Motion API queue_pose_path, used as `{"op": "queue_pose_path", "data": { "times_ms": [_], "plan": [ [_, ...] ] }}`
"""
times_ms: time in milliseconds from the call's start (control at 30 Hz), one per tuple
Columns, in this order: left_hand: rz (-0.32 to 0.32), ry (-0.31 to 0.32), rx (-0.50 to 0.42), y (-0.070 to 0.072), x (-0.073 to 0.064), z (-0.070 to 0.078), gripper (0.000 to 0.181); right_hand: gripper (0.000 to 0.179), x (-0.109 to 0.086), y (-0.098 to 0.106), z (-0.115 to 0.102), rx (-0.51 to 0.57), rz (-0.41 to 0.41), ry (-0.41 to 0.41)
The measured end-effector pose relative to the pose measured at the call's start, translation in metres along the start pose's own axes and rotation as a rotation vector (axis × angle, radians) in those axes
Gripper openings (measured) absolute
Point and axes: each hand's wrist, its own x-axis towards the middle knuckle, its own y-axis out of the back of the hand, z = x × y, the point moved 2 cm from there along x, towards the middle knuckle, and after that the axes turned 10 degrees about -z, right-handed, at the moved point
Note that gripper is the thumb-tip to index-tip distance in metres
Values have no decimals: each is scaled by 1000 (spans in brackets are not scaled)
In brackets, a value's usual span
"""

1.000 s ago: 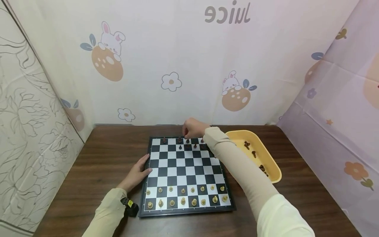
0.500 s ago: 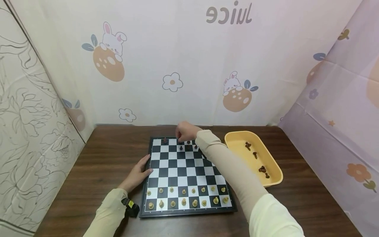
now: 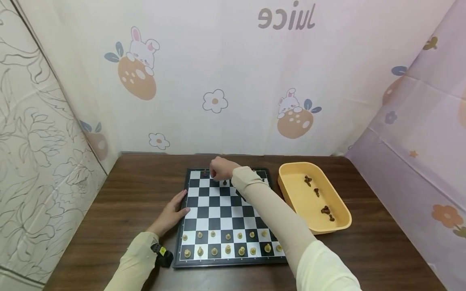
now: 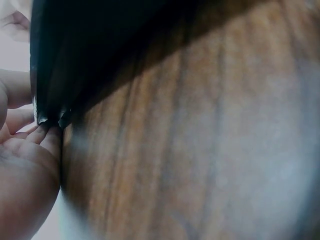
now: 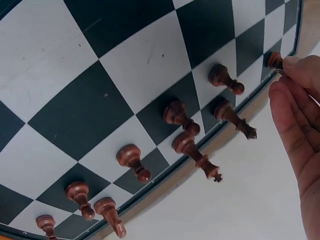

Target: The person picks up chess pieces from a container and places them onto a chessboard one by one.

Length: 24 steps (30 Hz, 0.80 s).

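The chessboard (image 3: 220, 212) lies on the table, with light pieces along its near rows and dark ones along its far rows. My left hand (image 3: 169, 216) rests at the board's left edge, its fingers against the black side in the left wrist view. At the far row, my right hand (image 5: 302, 110) pinches a dark brown chess piece (image 5: 274, 60) between thumb and fingers. Only its base shows, close to a square. Nearby stand a brown pawn (image 5: 226, 79), the queen (image 5: 235, 118) and the king (image 5: 196, 155).
Right of the board stands a yellow tray (image 3: 296, 190) with several dark chess pieces (image 3: 325, 210) lying in it. A patterned curtain (image 3: 233, 133) hangs behind the table's far edge. The right forearm (image 3: 271, 212) crosses over the board's right side.
My right hand has moved left along the far rows and slightly nearer. My left hand stays at the board's left edge. The head view has shifted a little.
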Motion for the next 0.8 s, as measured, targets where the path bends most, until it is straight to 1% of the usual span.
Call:
{"op": "queue_pose_path", "data": {
  "times_ms": [267,633,800],
  "plan": [
    [7,11,5,0,-1,2,67,8,11,-12,4,-11,-41,-37],
    [13,14,13,-1,-1,2,66,8,13,-16,6,-4,-31,-23],
    [23,15,6,-1,-1,1,66,13,11,-15,6,-12,-19,-16]
  ]
}}
